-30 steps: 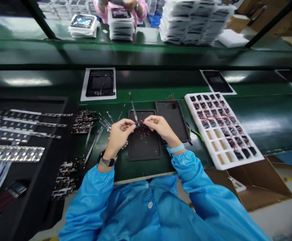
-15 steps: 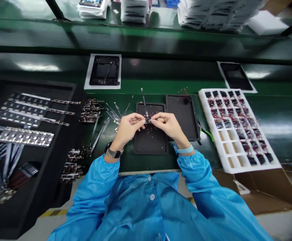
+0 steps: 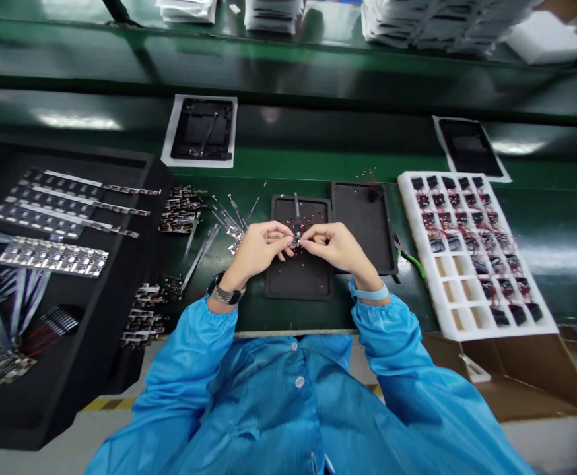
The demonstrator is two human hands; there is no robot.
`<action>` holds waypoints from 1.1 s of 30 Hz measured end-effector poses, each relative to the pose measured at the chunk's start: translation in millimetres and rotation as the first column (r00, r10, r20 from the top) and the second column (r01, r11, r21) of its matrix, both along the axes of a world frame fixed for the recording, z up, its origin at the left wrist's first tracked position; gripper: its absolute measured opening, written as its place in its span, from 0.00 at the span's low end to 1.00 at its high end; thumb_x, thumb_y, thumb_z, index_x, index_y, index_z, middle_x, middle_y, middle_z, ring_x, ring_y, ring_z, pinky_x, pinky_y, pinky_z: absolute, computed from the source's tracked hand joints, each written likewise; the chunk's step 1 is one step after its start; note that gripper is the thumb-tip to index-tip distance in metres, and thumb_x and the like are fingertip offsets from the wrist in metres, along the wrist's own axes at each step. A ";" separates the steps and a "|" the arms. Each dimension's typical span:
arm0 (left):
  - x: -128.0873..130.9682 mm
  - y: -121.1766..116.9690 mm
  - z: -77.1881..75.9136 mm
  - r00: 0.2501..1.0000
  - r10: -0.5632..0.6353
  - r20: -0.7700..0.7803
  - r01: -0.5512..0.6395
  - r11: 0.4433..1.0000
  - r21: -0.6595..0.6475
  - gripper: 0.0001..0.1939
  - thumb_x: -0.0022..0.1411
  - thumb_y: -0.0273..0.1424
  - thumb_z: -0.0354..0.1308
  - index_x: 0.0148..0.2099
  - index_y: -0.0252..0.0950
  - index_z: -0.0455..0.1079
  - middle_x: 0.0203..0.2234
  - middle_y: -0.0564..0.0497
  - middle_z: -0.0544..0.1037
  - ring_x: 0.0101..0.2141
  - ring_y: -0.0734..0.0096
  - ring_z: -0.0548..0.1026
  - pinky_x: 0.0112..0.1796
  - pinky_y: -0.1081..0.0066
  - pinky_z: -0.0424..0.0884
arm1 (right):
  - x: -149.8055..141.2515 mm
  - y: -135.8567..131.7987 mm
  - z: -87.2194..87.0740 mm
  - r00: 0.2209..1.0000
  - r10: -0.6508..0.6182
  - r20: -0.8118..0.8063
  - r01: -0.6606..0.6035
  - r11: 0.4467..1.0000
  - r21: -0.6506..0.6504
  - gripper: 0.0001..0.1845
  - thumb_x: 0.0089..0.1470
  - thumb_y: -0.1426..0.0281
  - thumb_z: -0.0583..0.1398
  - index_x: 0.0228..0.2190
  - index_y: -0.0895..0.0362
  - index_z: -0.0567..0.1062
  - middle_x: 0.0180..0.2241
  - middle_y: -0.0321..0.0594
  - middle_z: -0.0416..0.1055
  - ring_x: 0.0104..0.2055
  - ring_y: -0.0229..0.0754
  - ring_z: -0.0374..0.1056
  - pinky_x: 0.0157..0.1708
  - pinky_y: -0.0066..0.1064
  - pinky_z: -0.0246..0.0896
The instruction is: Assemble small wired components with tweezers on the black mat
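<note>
Head view: over the nearer black tray (image 3: 298,284), the left hand (image 3: 263,247) pinches a small circuit board (image 3: 296,240) with its ribbon upward. The right hand (image 3: 338,247) has thumb and forefinger closed at the board's right side; whether on the board or a wire cannot be told. A black bin (image 3: 95,310) flanks the left side, with loose ribbon cables (image 3: 202,254) beside the left wrist. Right of the hands lie a second black tray (image 3: 360,231), green-handled cutters (image 3: 417,264) and a white foam tray (image 3: 433,284); farther off, two dark panels on white sheets. The bench's front edge (image 3: 288,332) runs along the jacket; a strip of green top separates it from the nearer tray's rim. Compared with half a second ago, the ribbon's tip sits lower and the white stacks (image 3: 273,16) show less
</note>
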State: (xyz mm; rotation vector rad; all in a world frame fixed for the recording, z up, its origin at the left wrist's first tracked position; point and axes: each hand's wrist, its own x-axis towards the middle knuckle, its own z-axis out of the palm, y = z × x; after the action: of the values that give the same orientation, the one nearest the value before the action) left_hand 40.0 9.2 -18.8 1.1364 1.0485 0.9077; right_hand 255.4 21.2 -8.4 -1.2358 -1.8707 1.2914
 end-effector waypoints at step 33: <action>-12.6 -0.7 9.1 0.981 -0.193 0.033 0.195 0.978 -0.078 0.09 0.57 0.31 0.70 0.37 0.31 0.76 0.22 0.45 0.82 0.24 0.65 0.82 0.30 0.69 0.79 | 2.8 -1.3 -1.8 0.985 0.103 -0.136 -0.136 0.956 -0.259 0.19 0.52 0.56 0.71 0.31 0.61 0.83 0.17 0.29 0.57 0.21 0.31 0.46 0.23 0.29 0.39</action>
State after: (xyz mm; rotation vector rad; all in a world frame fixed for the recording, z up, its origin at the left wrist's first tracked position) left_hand 27.4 8.5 -9.7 1.1347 0.9273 0.7167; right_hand 258.2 19.9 -10.2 -1.1588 -1.7492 1.6919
